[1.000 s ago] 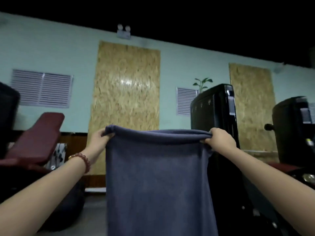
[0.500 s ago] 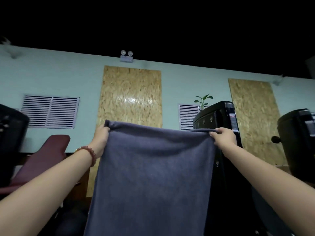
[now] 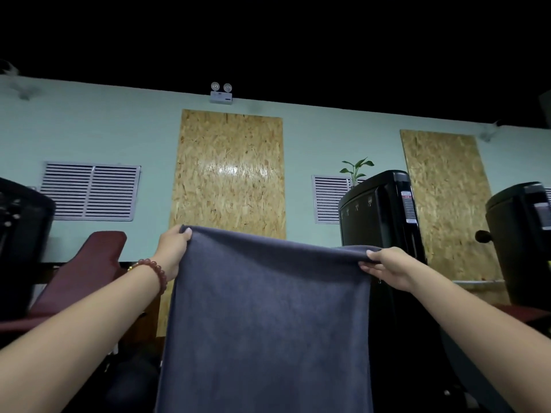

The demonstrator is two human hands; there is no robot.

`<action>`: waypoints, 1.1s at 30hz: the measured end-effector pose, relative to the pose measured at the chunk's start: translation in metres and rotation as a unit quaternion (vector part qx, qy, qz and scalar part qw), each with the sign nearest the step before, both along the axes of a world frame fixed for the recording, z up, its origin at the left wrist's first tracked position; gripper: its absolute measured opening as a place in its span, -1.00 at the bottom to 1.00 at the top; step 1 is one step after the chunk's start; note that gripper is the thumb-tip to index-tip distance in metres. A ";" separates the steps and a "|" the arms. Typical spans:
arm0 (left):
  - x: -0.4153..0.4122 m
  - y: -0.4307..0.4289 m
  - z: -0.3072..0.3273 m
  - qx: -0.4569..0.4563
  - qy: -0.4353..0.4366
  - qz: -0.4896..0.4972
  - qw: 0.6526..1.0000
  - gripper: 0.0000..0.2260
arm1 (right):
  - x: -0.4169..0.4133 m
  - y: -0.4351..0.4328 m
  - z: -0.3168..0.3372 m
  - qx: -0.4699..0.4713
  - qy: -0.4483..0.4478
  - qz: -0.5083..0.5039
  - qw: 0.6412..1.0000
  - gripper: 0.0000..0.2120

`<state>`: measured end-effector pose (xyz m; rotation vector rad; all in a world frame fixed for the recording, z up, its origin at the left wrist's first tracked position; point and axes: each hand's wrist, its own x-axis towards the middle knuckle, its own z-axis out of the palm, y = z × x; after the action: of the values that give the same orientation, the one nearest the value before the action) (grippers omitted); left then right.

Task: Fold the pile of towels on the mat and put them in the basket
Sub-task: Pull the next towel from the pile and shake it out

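A blue-grey towel [image 3: 268,317] hangs spread out in front of me, running down past the bottom of the view. My left hand [image 3: 171,248] pinches its upper left corner; a red bead bracelet is on that wrist. My right hand [image 3: 387,266] pinches the upper right corner, a little lower than the left. Both arms are stretched forward. The mat, the pile of towels and the basket are out of view.
Beyond the towel is a pale green wall with two chipboard panels [image 3: 229,174] and louvred vents. A dark red padded bench [image 3: 86,269] stands at the left. Tall black machines [image 3: 378,213] stand at the right, with a small plant behind.
The view tilted up over the second. The towel's top edge went from taut and level to slack, with the right corner lower than the left. Both hands kept their grip.
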<state>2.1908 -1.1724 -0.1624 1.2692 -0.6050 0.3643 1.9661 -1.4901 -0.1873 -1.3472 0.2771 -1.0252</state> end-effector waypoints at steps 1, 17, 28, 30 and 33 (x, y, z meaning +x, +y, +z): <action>0.001 -0.001 0.000 0.011 -0.009 0.019 1.000 -0.83 | 0.000 0.001 -0.003 -0.005 -0.010 0.006 1.000 -0.66; 0.006 -0.012 -0.017 0.073 -0.038 0.046 0.996 -0.77 | 0.009 0.014 -0.018 -0.042 -0.098 -0.213 0.971 -0.79; 0.003 0.019 -0.038 0.263 -0.158 0.199 0.931 -0.71 | 0.002 0.007 -0.027 -0.165 0.024 -0.152 0.974 -0.75; -0.002 0.018 -0.043 0.269 -0.124 0.190 0.936 -0.63 | 0.002 0.007 -0.032 -0.157 0.050 -0.134 0.977 -0.66; -0.005 0.018 -0.044 0.286 -0.082 0.102 0.949 -0.73 | 0.000 0.013 -0.036 -0.183 0.088 -0.135 0.970 -0.67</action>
<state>2.1859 -1.1545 -0.2069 1.8826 -0.7526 0.4896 1.9665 -1.4769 -0.2238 -1.7745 0.4288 -1.2258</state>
